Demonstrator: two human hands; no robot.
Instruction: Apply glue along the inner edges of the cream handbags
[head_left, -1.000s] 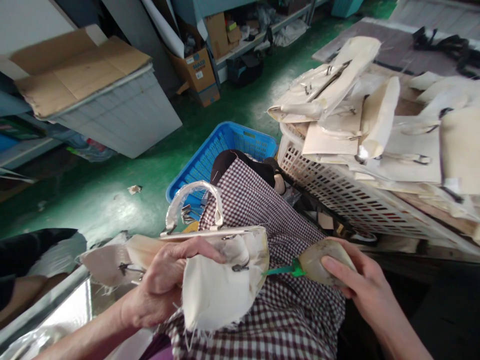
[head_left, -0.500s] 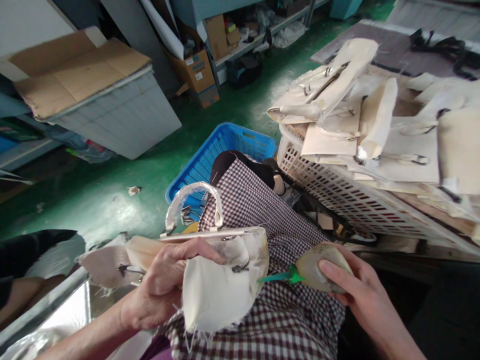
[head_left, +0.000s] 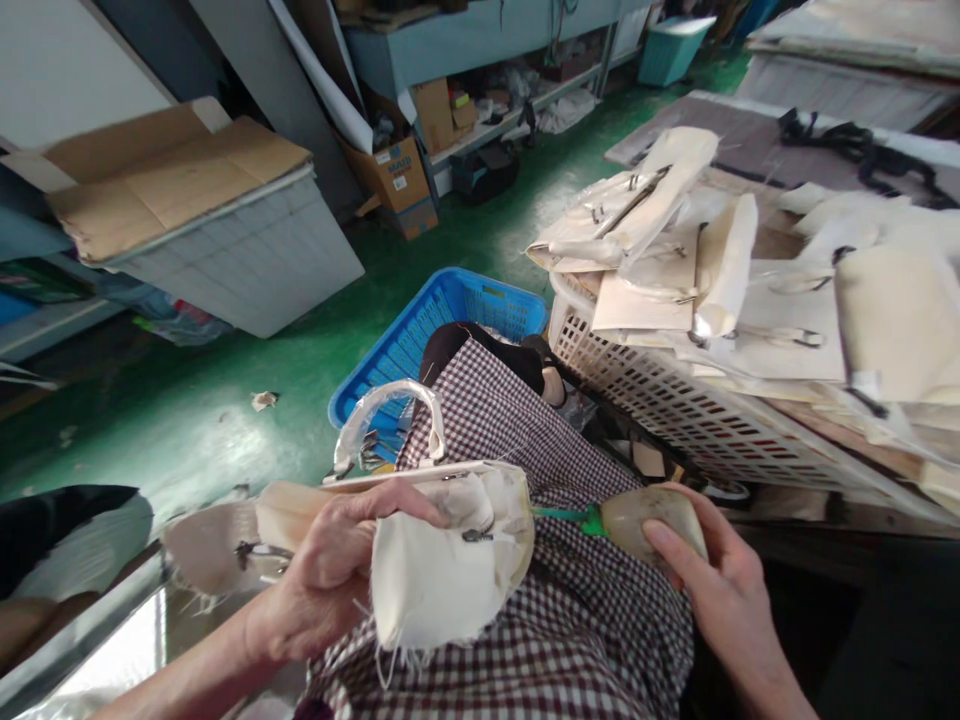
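My left hand (head_left: 341,560) is closed on a cream bag piece (head_left: 442,580), thumb on top, over my checked apron (head_left: 592,620). The piece has a frayed lower edge and a small dark zipper end, and a plastic-wrapped handle (head_left: 390,400) stands up from its far side. In my right hand (head_left: 712,570) is a squeeze bottle (head_left: 649,522), cloudy and yellowish, with a green collar and thin green nozzle. The nozzle points left, its tip at the right edge of the bag piece; whether it touches I cannot tell. My left fingers are hidden beneath the piece.
More cream pieces (head_left: 217,540) lie beside my left forearm. A white basket (head_left: 637,390) on the right bears stacked bag pieces (head_left: 787,340). Ahead on the green floor are a blue basket (head_left: 375,365) and a grey bin (head_left: 255,250) topped with cardboard (head_left: 187,180).
The bottle has risen slightly and its nozzle has moved from the bag piece's lower right edge up along that edge. My left hand keeps its hold. The camera view has tilted up a little.
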